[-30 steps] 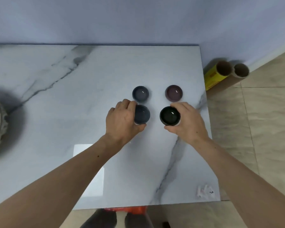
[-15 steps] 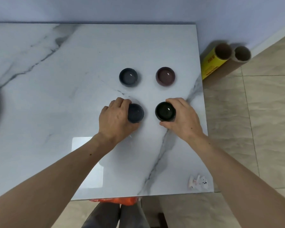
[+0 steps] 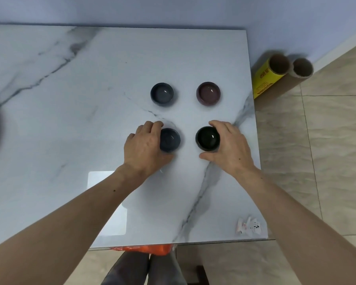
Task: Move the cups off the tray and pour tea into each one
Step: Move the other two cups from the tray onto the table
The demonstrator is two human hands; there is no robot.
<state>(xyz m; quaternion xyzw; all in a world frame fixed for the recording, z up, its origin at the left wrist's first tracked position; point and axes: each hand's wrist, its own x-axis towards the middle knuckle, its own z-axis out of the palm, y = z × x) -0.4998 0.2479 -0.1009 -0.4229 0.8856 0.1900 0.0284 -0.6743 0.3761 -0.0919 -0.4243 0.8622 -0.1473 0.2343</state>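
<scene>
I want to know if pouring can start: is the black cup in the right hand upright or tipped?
Upright. The black cup shows its round open mouth straight to the camera, standing on the table, gripped by the right hand.

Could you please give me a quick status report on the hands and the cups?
Left hand grips dark blue cup; right hand grips black cup. Four cups on table. Nothing in the way.

left hand [image 3: 145, 148] fingers curled as if gripping, right hand [image 3: 230, 147] likewise, both forearms extended forward
</scene>
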